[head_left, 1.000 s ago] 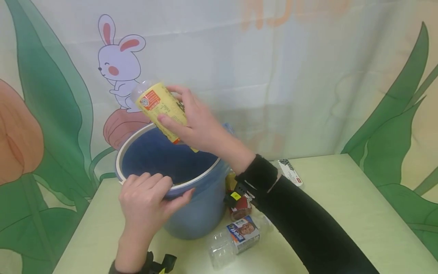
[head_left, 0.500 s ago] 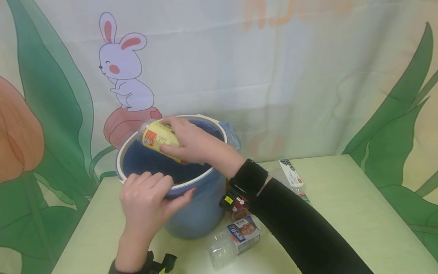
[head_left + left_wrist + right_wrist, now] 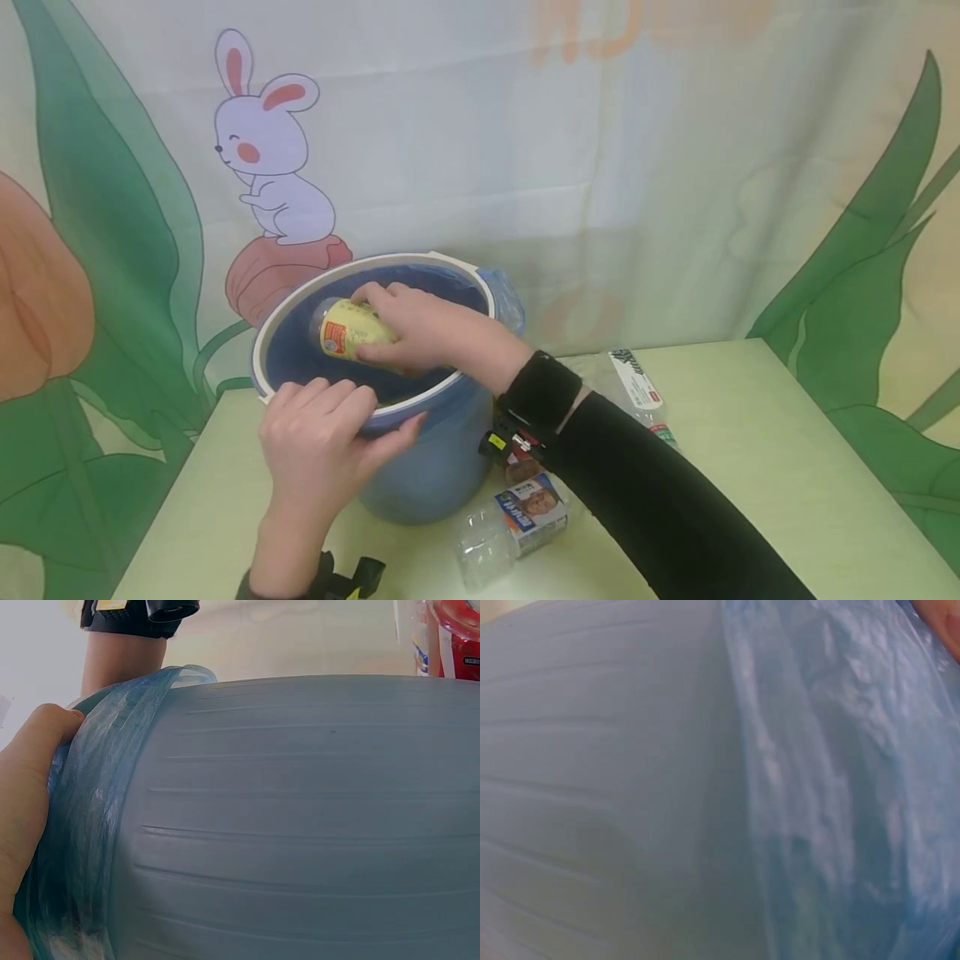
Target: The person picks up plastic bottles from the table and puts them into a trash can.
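Observation:
In the head view a blue trash can (image 3: pixel 427 483) with a pale rim stands on the table. A blue plastic bag (image 3: pixel 504 300) lines it and folds over the edge. My left hand (image 3: pixel 318 446) grips the near rim, fingers over the top and thumb outside; the left wrist view shows that thumb on the bag (image 3: pixel 97 802). Inside the can's mouth, my right hand (image 3: pixel 423 329) holds a plastic bottle (image 3: pixel 351 329) with a yellow label, tilted, its base toward the left. The bottle's other end is hidden by the hand. The right wrist view shows mostly bag and can wall.
A clear bottle (image 3: pixel 487 542) with a blue and white label lies in front of the can. Beside the can, a bottle with a red label (image 3: pixel 521 471) is partly covered by the right wrist. Another clear bottle (image 3: pixel 637 387) lies behind the right forearm. A printed cloth hangs behind the table.
My right hand has lowered the yellow-labelled bottle from above the rim down into the trash can's mouth. My left hand has stayed on the rim.

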`<state>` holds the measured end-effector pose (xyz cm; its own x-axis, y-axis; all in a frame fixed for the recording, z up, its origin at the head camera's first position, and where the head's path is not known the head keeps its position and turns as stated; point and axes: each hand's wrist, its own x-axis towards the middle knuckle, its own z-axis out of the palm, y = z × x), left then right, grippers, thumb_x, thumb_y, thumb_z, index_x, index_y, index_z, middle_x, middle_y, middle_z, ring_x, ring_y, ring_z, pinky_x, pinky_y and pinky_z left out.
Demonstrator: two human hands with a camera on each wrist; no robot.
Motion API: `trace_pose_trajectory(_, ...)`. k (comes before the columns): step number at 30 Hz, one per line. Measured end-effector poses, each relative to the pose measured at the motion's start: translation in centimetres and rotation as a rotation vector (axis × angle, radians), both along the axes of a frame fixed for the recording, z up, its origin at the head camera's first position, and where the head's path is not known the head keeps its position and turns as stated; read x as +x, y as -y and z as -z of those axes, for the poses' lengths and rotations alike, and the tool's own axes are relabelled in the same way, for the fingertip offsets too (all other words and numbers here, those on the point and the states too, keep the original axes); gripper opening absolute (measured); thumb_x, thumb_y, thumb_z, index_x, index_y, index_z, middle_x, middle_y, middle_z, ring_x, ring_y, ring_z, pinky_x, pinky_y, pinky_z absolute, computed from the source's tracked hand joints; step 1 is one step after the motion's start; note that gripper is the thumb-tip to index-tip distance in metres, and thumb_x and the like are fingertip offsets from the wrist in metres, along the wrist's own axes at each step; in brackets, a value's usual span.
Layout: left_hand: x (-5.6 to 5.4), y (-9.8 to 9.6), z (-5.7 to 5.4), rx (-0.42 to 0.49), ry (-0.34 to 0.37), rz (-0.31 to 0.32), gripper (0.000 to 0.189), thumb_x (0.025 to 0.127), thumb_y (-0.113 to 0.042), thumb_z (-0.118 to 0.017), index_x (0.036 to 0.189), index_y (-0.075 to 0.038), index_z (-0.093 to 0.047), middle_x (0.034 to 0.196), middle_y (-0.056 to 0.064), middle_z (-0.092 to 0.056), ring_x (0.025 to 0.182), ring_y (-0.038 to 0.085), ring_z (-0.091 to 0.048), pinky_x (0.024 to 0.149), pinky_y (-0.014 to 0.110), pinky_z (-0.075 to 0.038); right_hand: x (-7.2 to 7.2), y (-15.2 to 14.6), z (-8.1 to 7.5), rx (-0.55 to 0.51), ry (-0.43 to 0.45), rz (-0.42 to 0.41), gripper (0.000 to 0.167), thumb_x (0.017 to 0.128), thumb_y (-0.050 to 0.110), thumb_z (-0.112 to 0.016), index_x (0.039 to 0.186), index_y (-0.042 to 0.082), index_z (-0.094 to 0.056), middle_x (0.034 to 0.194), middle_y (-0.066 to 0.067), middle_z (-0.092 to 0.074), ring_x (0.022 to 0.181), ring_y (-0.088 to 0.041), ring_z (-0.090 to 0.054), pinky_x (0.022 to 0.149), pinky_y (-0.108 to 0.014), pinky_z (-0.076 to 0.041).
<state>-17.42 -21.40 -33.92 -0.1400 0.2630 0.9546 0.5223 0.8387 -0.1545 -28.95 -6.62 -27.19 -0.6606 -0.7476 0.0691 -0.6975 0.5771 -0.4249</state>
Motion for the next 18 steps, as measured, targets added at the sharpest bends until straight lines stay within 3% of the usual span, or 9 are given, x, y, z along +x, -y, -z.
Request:
trace_pose_trajectory(8,-0.02,-0.04,0.02,0.007,-0.012,0.0,0.063,0.099,-0.056,-0.064,0.06,-0.015,-0.034,0.053,-0.004,-0.031,0.045,0.022,-0.028,0.051,0.039,-0.021,0.25,-0.06,0.07,0.137,0.05,-0.047,0.065,0.107,0.042,-0.07,0.161,0.018,-0.043,0.124,-0.002,-0.057,0.107,-0.017,-0.058,0.084,-0.028,-0.049)
trace_pose_trajectory(18,0.05,-0.01,0.01,0.005,-0.009,0.003,0.064,0.1,-0.056,-0.064,0.061,-0.015,-0.034,0.053,-0.004,-0.032,0.045,0.021,-0.028,0.052,0.038,-0.02,0.53,0.11,0.24,0.24,0.019,-0.058,0.062,0.106,0.046,-0.07,0.158,0.022,-0.048,0.127,-0.001,-0.058,0.111,-0.017,-0.057,0.089,-0.03,-0.049)
